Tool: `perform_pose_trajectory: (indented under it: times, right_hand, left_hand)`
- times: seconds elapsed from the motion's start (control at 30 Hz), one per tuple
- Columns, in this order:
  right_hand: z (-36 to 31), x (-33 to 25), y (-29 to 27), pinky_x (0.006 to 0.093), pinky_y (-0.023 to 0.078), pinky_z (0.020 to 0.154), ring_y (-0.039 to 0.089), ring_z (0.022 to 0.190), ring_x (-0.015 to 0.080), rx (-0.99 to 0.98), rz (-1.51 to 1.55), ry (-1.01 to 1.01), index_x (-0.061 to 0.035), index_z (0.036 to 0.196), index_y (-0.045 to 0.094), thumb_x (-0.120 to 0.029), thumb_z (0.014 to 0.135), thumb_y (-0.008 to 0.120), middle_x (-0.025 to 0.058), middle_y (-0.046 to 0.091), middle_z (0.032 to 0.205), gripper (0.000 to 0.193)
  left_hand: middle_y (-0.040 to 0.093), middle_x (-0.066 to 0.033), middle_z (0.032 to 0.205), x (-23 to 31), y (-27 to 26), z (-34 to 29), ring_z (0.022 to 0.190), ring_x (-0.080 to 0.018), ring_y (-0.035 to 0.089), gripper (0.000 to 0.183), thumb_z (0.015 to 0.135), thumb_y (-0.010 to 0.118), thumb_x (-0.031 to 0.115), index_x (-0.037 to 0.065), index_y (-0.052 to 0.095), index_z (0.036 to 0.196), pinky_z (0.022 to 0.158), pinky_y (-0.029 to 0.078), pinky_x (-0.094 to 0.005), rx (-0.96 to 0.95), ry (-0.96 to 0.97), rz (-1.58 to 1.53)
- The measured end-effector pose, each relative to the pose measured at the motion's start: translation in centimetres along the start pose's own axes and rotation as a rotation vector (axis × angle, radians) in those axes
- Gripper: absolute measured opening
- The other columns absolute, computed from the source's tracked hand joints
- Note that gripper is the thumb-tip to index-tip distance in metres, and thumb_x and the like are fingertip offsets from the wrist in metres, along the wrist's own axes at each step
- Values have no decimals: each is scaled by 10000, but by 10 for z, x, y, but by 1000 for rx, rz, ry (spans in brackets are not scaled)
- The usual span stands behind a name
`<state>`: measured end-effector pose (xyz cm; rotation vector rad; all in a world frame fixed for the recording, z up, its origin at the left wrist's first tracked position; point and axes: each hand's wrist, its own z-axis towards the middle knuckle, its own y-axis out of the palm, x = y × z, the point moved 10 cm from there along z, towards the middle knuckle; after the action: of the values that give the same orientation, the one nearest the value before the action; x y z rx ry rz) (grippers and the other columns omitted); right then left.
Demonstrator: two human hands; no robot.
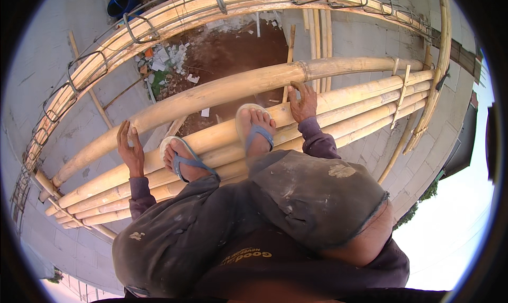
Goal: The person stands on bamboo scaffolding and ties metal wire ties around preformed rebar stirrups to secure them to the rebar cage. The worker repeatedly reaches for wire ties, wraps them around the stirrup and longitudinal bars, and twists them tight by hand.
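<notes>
A: where's the thick bamboo pole point(211, 94) sitting?

B: runs 8 to 2 o'clock, just past the sandalled feet point(222, 144) on the lashed bamboo platform point(365, 104). Left hand point(129, 149) spread open against it, right hand point(302, 102) fingers draped over it near a node.

A: handling?

B: looks stiff, smooth, probably heavy. I'd grip at the nodes.

We look straight down from the head, close over our knees, onto bamboo poles point(222, 88) high above ground.
</notes>
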<state>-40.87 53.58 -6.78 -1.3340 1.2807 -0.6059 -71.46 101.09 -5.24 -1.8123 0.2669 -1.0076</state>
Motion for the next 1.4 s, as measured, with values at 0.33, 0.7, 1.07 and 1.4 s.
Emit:
perform_pose_trajectory:
  times: [0.33, 0.7, 1.07, 1.4]
  right_hand:
    - [-2, 16, -20, 419, 390, 897, 608, 952, 268, 115, -99, 180, -114, 990, 720, -429, 956, 577, 85, 701, 923, 348]
    - [-7, 30, -8, 413, 366, 931, 628, 920, 263, -41, -21, 304, -71, 998, 730, -493, 981, 483, 118, 724, 910, 489]
    - [-8, 31, -10, 393, 377, 936, 629, 892, 260, 36, -31, 307, -67, 936, 724, -423, 950, 532, 101, 710, 858, 405]
    - [-6, 30, -11, 384, 382, 925, 626, 905, 245, 15, -10, 283, -60, 918, 732, -407, 950, 543, 91, 717, 867, 397]
  left_hand:
    - [661, -188, 1236, 62, -43, 48, 1173, -334, 618, 284, 993, 611, 195, -14, 672, 1175, 1021, 459, -425, -107, 136, 12]
    - [394, -248, 1519, 215, 24, 219, 1403, -416, 384, 590, 991, 598, 271, 9, 402, 1481, 1141, 345, -467, -492, 742, 361]
    - [362, -300, 1521, 192, 72, 243, 1401, -452, 358, 774, 970, 595, 418, -58, 311, 1510, 1151, 308, -504, -481, 853, 595]
    - [315, -269, 1566, 197, 68, 236, 1455, -410, 305, 807, 950, 629, 387, -45, 271, 1530, 1193, 266, -468, -496, 777, 587]
